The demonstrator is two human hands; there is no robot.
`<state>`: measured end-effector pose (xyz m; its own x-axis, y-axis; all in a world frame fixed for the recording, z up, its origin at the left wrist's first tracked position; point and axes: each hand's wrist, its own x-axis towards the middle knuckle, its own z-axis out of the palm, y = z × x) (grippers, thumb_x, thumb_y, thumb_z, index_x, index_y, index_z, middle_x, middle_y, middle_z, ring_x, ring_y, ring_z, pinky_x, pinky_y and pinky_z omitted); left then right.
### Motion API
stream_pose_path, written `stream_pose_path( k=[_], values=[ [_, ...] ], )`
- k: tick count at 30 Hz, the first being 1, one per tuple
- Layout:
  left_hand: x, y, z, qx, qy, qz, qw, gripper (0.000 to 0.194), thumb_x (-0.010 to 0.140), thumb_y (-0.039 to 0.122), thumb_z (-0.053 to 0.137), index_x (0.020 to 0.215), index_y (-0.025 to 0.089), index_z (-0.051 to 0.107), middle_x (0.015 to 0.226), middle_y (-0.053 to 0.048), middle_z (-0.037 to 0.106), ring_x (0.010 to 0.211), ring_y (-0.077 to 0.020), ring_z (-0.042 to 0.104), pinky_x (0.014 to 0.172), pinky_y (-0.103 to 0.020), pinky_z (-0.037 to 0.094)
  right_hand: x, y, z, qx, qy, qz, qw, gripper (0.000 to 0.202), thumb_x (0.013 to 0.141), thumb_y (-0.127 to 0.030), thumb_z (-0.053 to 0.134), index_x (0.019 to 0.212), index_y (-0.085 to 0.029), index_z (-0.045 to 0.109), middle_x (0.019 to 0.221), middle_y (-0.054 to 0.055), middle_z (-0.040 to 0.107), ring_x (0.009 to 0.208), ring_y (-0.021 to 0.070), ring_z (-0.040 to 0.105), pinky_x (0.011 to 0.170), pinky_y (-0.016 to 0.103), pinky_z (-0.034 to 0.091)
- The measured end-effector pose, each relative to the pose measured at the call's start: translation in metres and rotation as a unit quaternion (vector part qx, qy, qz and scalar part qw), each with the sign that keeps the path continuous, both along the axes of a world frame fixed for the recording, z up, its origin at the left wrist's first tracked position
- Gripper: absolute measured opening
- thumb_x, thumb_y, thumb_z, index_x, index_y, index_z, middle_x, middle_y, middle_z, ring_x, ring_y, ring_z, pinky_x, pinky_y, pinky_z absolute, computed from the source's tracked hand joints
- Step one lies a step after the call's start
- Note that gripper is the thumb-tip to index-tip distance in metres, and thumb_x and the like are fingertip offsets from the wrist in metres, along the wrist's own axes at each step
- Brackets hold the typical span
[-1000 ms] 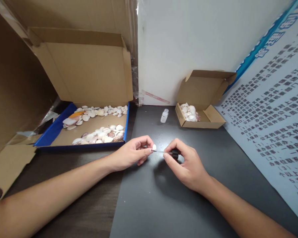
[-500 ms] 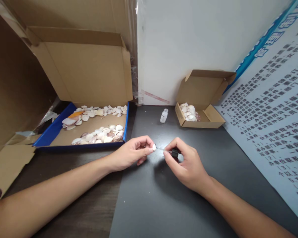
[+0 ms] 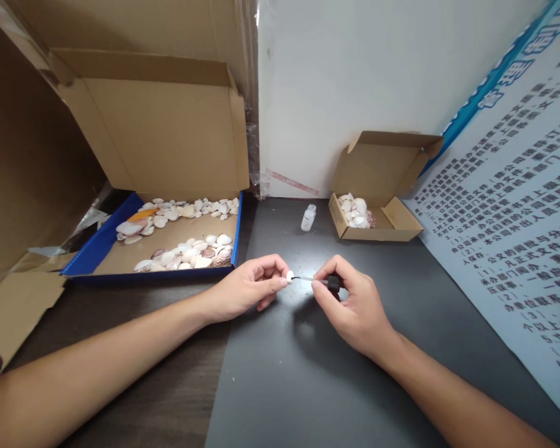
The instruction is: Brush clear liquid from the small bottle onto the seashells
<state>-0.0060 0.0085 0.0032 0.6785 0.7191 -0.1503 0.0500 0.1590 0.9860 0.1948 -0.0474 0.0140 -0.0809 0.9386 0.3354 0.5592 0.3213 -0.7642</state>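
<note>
Between the thumb and fingertips of my left hand (image 3: 256, 283) is a small white shell (image 3: 290, 275). My right hand (image 3: 350, 305) pinches an applicator brush by its thin stem, close to its black cap (image 3: 333, 284). The dark, slightly bent tip of the brush (image 3: 302, 278) points left and reaches the shell's right side; whether it presses on the shell I cannot tell. Behind both hands, a small uncapped bottle (image 3: 308, 218) with whitish contents stands on the dark grey mat (image 3: 280, 386).
At the left, an open blue-sided cardboard box (image 3: 93, 252) holds many shells in two groups. A smaller open cardboard box (image 3: 378, 234) with white shells stands at the back right. A white board (image 3: 345, 74) rises behind, and a printed poster (image 3: 508, 218) lines the right side.
My right hand has shifted slightly right and up with the brush, exposing more of the stem beside the shell. My left hand has barely moved; the shell appears turned a little.
</note>
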Motion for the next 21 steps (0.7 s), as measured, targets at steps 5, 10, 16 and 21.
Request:
stream_pose_path(
  k=[5, 10, 16, 21],
  values=[
    [0.0002, 0.0002, 0.0, 0.0, -0.001, -0.004, 1.0, 0.025, 0.088, 0.041, 0.063, 0.088, 0.018, 0.053, 0.059, 0.009, 0.044, 0.046, -0.0052, 0.04, 0.048, -0.021, 0.028, 0.0005, 0.0015, 0.0001, -0.001, -0.018, -0.029, 0.999, 0.011, 0.083, -0.018, 0.055, 0.075, -0.022, 0.049, 0.06, -0.004, 0.051, 0.051, 0.0114, 0.046, 0.048, 0.022, 0.037],
    [0.0003, 0.0004, 0.0001, 0.003, -0.004, -0.005, 1.0, 0.025, 0.087, 0.042, 0.063, 0.088, 0.019, 0.052, 0.06, 0.009, 0.045, 0.046, -0.0055, 0.04, 0.048, -0.021, 0.029, -0.0007, -0.0001, -0.0009, 0.001, -0.015, 0.021, 1.0, 0.009, 0.085, -0.019, 0.055, 0.077, -0.022, 0.05, 0.061, -0.004, 0.051, 0.051, 0.0111, 0.045, 0.048, 0.022, 0.037],
    [0.0002, 0.0008, 0.0002, 0.004, -0.005, -0.006, 1.0, 0.026, 0.087, 0.042, 0.063, 0.087, 0.018, 0.052, 0.059, 0.009, 0.045, 0.046, -0.0057, 0.04, 0.047, -0.021, 0.029, -0.0014, -0.0026, -0.0005, 0.008, 0.006, 0.043, 0.999, 0.009, 0.084, -0.019, 0.055, 0.077, -0.022, 0.05, 0.061, -0.004, 0.052, 0.051, 0.0111, 0.045, 0.048, 0.022, 0.038],
    [0.0001, 0.0005, 0.0001, -0.001, -0.01, -0.002, 1.0, 0.025, 0.087, 0.041, 0.064, 0.087, 0.019, 0.052, 0.059, 0.009, 0.045, 0.045, -0.0056, 0.04, 0.047, -0.021, 0.029, -0.0011, -0.0014, 0.0002, 0.01, 0.006, 0.032, 0.999, 0.01, 0.084, -0.02, 0.055, 0.076, -0.022, 0.051, 0.06, -0.004, 0.052, 0.05, 0.011, 0.045, 0.048, 0.022, 0.038]
  ],
)
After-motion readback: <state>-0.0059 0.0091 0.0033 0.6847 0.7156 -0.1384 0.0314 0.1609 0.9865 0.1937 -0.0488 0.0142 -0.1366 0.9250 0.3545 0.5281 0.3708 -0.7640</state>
